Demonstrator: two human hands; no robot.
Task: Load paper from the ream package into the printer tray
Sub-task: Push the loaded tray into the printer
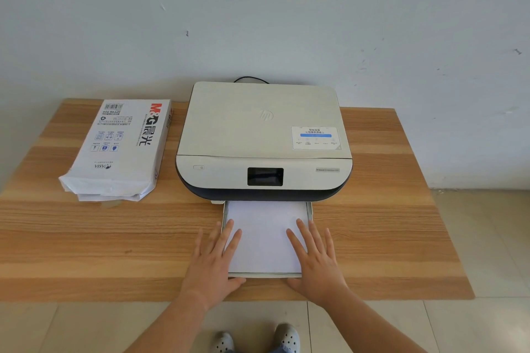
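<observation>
A white printer [263, 135] stands at the back middle of the wooden table [387, 223]. Its tray [310, 209] is pulled out toward me, and a stack of white paper [263, 232] lies flat in it. My left hand [213, 262] rests flat on the paper's left edge, fingers spread. Spread the same way, my right hand [317, 261] lies on the right edge. Both thumbs sit at the tray's front lip. The ream package [120, 146], white with red and black print, lies to the left of the printer with its near end torn open.
A black cable [251, 79] runs behind the printer by the white wall. The table's front edge is just below my wrists. My feet in grey clogs [258, 339] stand on the tiled floor. Bare wood lies on both sides of the tray.
</observation>
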